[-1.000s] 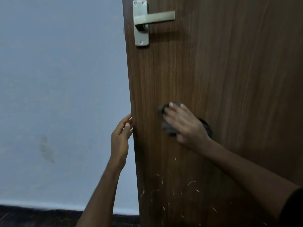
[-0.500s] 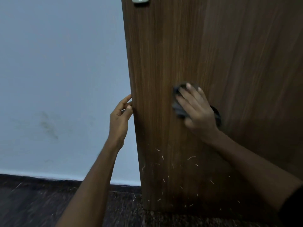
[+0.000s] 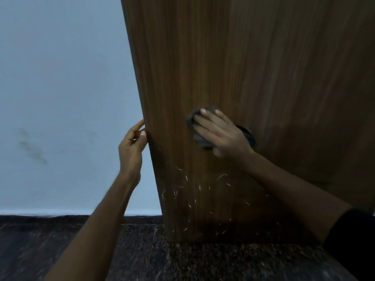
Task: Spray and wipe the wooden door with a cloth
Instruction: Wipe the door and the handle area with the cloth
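The brown wooden door (image 3: 253,67) fills the right of the head view, its free edge running down the middle. My right hand (image 3: 220,132) lies flat on the lower half of the door, pressing a dark grey cloth (image 3: 199,138) against the wood. The cloth shows at my fingertips and behind my wrist. My left hand (image 3: 132,147) grips the door's free edge at about the same height, fingers curled around it. Pale scratch marks (image 3: 194,191) scatter over the wood below the cloth. No spray bottle is in view.
A pale blue wall (image 3: 60,88) with a dark smudge (image 3: 32,147) stands left of the door. Dark speckled stone floor (image 3: 142,256) runs along the bottom, and the door's lower edge sits just above it.
The view has tilted down: the door handle has left the top and the floor has come in. My right hand with the cloth shifted slightly along the door. My left hand kept its hold on the edge.
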